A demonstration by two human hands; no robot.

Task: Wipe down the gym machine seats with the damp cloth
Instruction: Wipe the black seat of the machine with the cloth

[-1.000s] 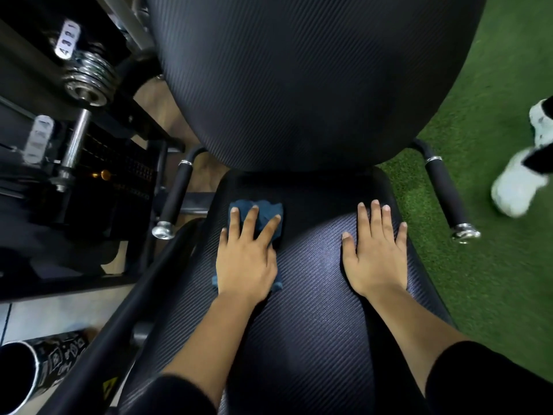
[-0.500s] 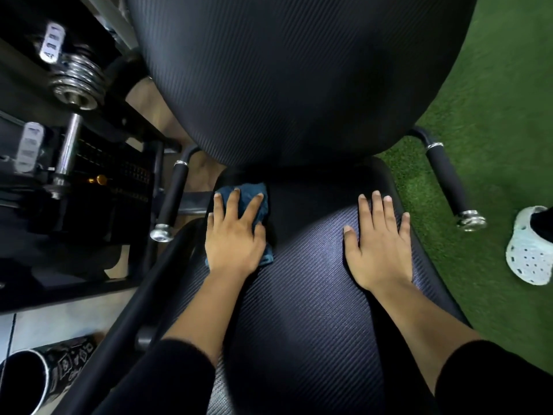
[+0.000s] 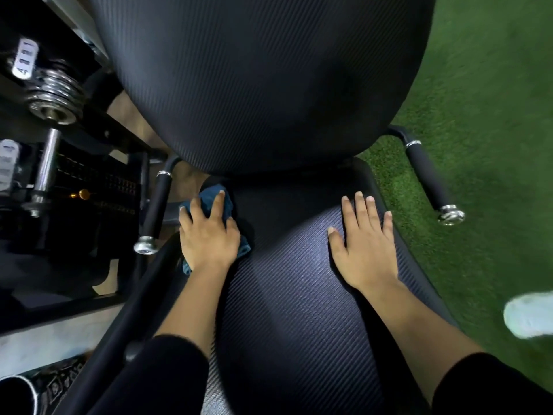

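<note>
On seat (image 3: 293,295), far-left corner: left hand (image 3: 209,238) pressing blue cloth (image 3: 228,205), fingers straight, spread.
Seat, right side: right hand (image 3: 363,250) flat, fingers together, thumb out.

**Around the machine: turf, weights and a stray shoe**

Green turf (image 3: 484,85) covers the floor to the right, with a blurred white shoe (image 3: 528,316) on it near the frame's edge. Two black padded handles with chrome end caps point toward the camera, one on the left (image 3: 157,205) and one on the right (image 3: 428,175). At upper left, stacked steel weight plates (image 3: 55,97) sit above a chrome bar (image 3: 45,172). A small orange knob (image 3: 83,193) glows beside the bar. A patterned cylinder (image 3: 57,384) lies in the lower left corner.
</note>
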